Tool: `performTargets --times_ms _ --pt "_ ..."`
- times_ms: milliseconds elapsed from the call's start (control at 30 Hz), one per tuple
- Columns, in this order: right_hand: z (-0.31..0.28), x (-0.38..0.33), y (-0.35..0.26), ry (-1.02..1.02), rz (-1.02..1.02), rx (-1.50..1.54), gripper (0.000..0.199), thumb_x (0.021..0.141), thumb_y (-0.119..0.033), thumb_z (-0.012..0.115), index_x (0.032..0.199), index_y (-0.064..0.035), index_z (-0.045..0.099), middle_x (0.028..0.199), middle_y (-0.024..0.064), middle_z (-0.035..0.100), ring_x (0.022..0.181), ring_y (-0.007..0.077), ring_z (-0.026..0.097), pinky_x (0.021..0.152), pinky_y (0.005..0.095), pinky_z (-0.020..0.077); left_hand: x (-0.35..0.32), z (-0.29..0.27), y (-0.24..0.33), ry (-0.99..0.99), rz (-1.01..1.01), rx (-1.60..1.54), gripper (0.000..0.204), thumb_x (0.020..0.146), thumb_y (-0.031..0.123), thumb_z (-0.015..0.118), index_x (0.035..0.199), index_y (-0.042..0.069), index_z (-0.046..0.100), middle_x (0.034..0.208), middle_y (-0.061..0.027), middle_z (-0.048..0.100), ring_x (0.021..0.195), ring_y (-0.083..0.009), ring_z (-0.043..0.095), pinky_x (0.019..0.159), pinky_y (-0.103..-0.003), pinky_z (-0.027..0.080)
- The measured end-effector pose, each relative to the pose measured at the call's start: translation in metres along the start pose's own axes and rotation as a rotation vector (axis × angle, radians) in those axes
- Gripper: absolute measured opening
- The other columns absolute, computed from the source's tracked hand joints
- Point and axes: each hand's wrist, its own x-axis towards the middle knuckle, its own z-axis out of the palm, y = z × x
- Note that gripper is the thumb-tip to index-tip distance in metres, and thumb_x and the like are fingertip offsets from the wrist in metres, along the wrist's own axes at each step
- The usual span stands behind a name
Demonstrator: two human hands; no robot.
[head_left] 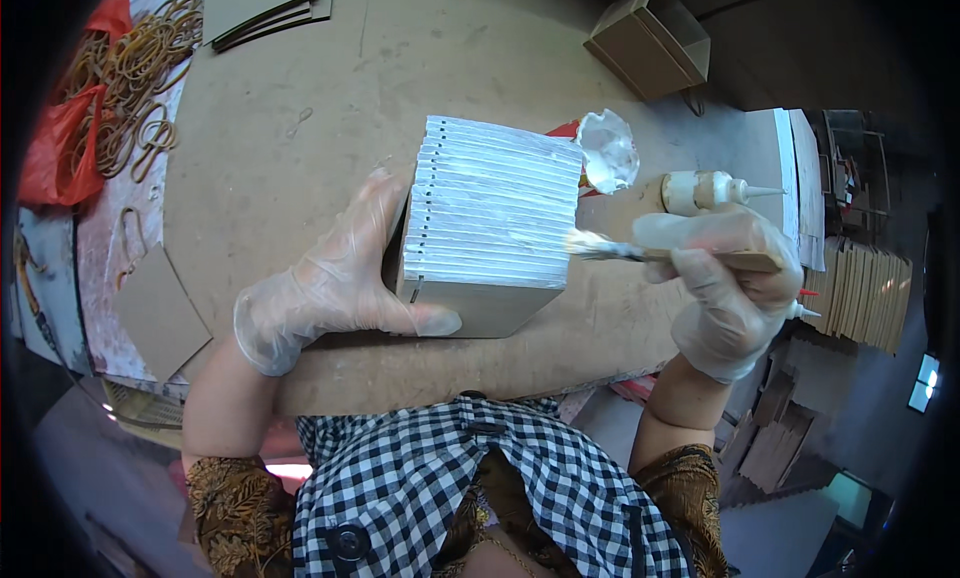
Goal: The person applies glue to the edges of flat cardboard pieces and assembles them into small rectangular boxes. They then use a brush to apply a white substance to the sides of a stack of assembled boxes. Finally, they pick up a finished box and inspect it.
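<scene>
A block of thin boards stacked side by side (490, 203) stands on the table in front of me, its upper face coated wet white in strips, with dark gaps along the left edge. My gloved left hand (325, 278) grips its left side, thumb along the near face and fingers against the far left part. In my gloved right hand (735, 288) is a brush (615, 249) with a wooden handle, held sideways; its whitened bristles are at the block's right edge, slightly blurred. Just behind the block sits a red container (607, 153) crusted with white paste.
A white nozzle bottle (690, 191) lies to the right. An open cardboard box (645, 48) is at the far right. Rubber bands (150, 58) and a red plastic bag (65, 148) lie at the left, near a loose cardboard sheet (163, 313). More sheets (260, 3) lie far left.
</scene>
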Motion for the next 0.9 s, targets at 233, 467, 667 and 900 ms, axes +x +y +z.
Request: performTargets --times_ms 233,467,667,900 --pt "0.009 0.0 -0.003 0.185 -0.245 0.148 0.015 0.08 -0.012 0.071 0.078 -0.0016 0.061 0.072 0.0101 0.062 0.054 0.0188 0.06 0.053 0.0286 0.0509 -0.001 0.0 0.002 0.001 -0.025 -0.004 0.115 0.058 0.047 0.087 0.145 -0.002 0.031 0.127 -0.0235 0.043 0.125 -0.0383 0.04 0.109 -0.047 0.032" --pt "0.028 -0.007 -0.01 -0.08 -0.18 0.061 0.017 0.073 -0.012 0.077 0.075 -0.0007 0.064 0.07 0.0127 0.065 0.058 0.0197 0.063 0.047 0.0287 0.0515 -0.001 -0.001 0.0 -0.008 -0.035 0.018 0.118 0.057 0.051 0.088 0.144 -0.004 0.031 0.128 -0.0252 0.043 0.126 -0.0405 0.041 0.109 -0.049 0.032" --pt "0.0 -0.022 -0.003 -0.097 -0.118 -0.163 0.017 0.074 -0.011 0.076 0.072 -0.0001 0.064 0.07 0.0145 0.067 0.054 0.0164 0.061 0.051 0.025 0.0471 -0.002 0.001 -0.004 -0.006 -0.046 0.02 0.121 0.055 0.054 0.088 0.144 -0.005 0.03 0.13 -0.0271 0.043 0.128 -0.0419 0.039 0.11 -0.05 0.031" --pt "-0.019 -0.034 0.002 0.231 0.036 0.091 0.02 0.081 -0.016 0.074 0.074 -0.0013 0.061 0.068 0.0124 0.065 0.057 0.0176 0.063 0.053 0.0262 0.0486 -0.003 0.0 -0.003 0.001 -0.046 0.031 0.121 0.055 0.053 0.089 0.145 -0.003 0.03 0.131 -0.0276 0.042 0.13 -0.042 0.037 0.112 -0.05 0.029"
